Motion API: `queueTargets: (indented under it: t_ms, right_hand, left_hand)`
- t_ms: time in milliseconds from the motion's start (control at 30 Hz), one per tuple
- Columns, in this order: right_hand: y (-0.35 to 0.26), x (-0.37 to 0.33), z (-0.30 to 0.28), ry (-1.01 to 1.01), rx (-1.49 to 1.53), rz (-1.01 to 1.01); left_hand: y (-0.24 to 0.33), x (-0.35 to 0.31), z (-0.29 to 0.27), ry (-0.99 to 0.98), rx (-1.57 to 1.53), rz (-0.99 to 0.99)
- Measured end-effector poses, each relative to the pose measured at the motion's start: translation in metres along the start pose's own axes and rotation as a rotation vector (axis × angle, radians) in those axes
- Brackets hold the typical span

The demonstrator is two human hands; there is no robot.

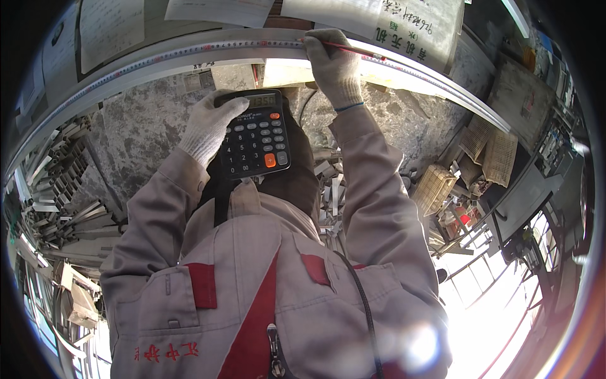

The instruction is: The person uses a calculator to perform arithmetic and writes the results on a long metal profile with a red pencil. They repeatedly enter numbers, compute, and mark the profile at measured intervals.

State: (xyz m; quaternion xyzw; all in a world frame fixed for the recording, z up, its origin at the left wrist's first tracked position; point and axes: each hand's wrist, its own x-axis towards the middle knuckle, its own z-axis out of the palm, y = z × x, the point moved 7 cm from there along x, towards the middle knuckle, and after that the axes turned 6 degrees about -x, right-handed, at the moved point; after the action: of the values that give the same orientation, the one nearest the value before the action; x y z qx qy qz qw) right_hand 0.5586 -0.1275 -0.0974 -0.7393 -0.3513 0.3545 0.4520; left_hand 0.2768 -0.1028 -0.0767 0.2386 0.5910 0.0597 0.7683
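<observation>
My left hand (211,126), in a white knit glove, grips a black desk calculator (255,142) by its left side. The thumb lies over the top face beside its display, and digits show there. Above and to the right, my gloved right hand (336,71) is closed round a slim red pencil (344,47). The pencil's tip points left, at a scale tape (233,45) with black and red marks. That tape runs along a long pale metal bar (252,34), which spans the view from left to right. My right fingertips rest at the bar.
Sheets of paper with handwriting (410,25) lie beyond the bar. Wicker-like baskets (435,188) stand at the right. Cut metal profiles (60,167) are heaped at the left, above a worn concrete floor (136,120). A grey panel (517,101) is at the far right.
</observation>
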Motion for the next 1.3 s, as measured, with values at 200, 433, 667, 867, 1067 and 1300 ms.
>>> queueTargets:
  t_ms: [200, 433, 667, 867, 1067, 1300]
  right_hand:
    - [-0.003, -0.008, -0.007, 0.112, 0.054, 0.033]
    - [-0.028, -0.06, -0.028, 0.126, 0.217, 0.235]
    - [-0.071, -0.149, -0.028, 0.112, 0.211, 0.155]
    - [-0.115, -0.183, -0.022, 0.065, -0.101, -0.094]
    - [-0.136, -0.19, -0.013, 0.022, -0.147, -0.205]
    - [-0.148, -0.185, 0.001, 0.05, -0.233, -0.33]
  left_hand:
    - [0.004, -0.001, 0.005, -0.056, -0.093, 0.031]
    - [0.018, -0.009, 0.009, -0.031, -0.031, 0.013]
    - [0.034, -0.025, 0.021, 0.004, -0.054, 0.04]
    - [0.04, -0.027, 0.025, -0.035, 0.013, 0.096]
    - [0.039, -0.028, 0.026, -0.046, 0.033, 0.122]
    - [0.044, -0.029, 0.027, -0.066, 0.063, 0.156]
